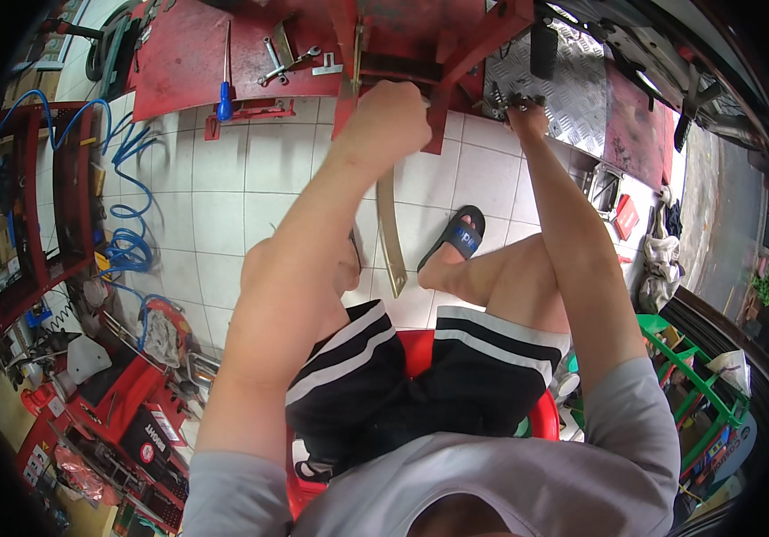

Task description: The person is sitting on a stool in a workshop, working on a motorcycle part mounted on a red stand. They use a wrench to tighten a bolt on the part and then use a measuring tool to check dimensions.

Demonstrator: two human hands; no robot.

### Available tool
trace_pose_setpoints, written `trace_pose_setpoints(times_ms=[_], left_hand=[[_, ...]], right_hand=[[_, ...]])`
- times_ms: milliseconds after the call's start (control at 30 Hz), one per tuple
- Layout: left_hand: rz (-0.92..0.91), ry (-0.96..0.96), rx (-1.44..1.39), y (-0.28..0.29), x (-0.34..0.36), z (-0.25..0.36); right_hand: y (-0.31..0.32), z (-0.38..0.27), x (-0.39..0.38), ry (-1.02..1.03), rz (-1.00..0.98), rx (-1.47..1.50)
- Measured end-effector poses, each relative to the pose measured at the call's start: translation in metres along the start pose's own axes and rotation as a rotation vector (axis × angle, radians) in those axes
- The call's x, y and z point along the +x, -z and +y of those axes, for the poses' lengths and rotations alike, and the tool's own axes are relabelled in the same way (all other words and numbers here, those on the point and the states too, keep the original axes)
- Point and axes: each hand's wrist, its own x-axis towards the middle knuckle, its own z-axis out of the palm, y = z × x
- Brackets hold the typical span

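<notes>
Metal strip (388,228) beneath curled left hand (392,116), twelve o'clock; metal part (498,101) by right hand (530,117), one-thirty; cannot tell either grip.

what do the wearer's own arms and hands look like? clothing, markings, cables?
Short, plain light-grey fabric sleeves, the left sleeve and right sleeve, ending above the elbows; forearms bare. No glove shows on the left hand or right hand. No watch, cable or marking stands out on either arm; the right hand is too small for fine detail.
</notes>
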Motion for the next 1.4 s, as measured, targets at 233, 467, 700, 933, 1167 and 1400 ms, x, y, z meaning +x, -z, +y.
trace_pose_setpoints(times_ms=[233, 467, 700, 933, 1167, 1400], left_hand=[[-0.106, 0.320, -0.565, 0.081, -0.020, -0.060], [0.762, 0.646, -0.833, 0.087, -0.041, -0.161], [1.134, 0.713, -1.158, 0.052, 0.014, -0.227], [1.159, 0.770, -2.485, -0.011, 0.073, -0.304], [0.919, 0.749, -2.502, -0.042, 0.118, -0.336], [0.390, 0.789, -1.867, -0.016, 0.082, -0.282]], right_hand=[[0.071, -0.057, -0.031, -0.155, -0.695, 0.025], [0.162, -0.187, -0.172, 0.743, -0.744, -0.080], [0.117, -0.147, -0.216, 0.751, -0.847, 0.023], [0.120, -0.152, -0.190, 0.709, -0.903, 0.069], [0.134, -0.143, -0.176, 0.620, -0.838, 0.035], [0.134, -0.157, -0.177, 0.637, -0.896, 0.136]])
